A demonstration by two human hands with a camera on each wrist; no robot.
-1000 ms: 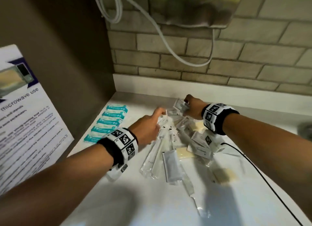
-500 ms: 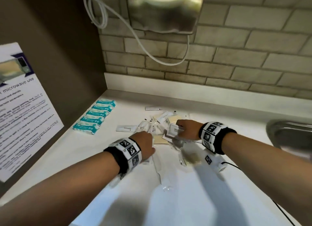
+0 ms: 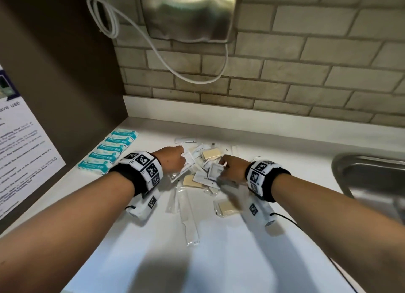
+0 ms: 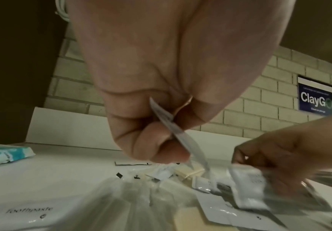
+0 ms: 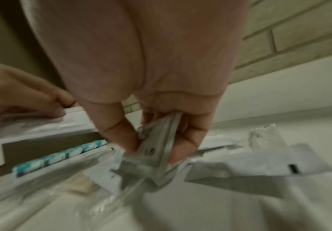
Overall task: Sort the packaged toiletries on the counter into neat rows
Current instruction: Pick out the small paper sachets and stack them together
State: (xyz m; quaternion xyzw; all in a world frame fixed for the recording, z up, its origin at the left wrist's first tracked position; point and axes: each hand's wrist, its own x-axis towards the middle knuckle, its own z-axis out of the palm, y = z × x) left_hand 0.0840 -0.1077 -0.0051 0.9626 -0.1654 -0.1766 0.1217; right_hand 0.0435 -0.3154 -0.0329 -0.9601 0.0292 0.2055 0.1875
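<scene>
A loose pile of toiletries (image 3: 197, 183) lies mid-counter: white sachets, beige soap bars in clear wrap, long clear packets. My left hand (image 3: 176, 160) pinches one flat white sachet (image 4: 173, 128) at the pile's left edge. My right hand (image 3: 228, 168) grips a small stack of white sachets (image 5: 159, 146) just above the pile's right side; the stack is motion-blurred. Several teal packets (image 3: 109, 152) lie in a neat row along the left wall. A packet marked "Toothpaste" (image 4: 28, 212) lies near my left wrist.
A steel sink (image 3: 368, 174) is set in the counter (image 3: 285, 152) at the right. A metal dispenser (image 3: 188, 12) and a looping white cable (image 3: 157, 51) hang on the brick wall. A notice (image 3: 19, 152) hangs on the dark left panel.
My left hand has come off the middle of the pile and now pinches a white sachet at its left edge. My right hand still holds its sachets and has shifted slightly right.
</scene>
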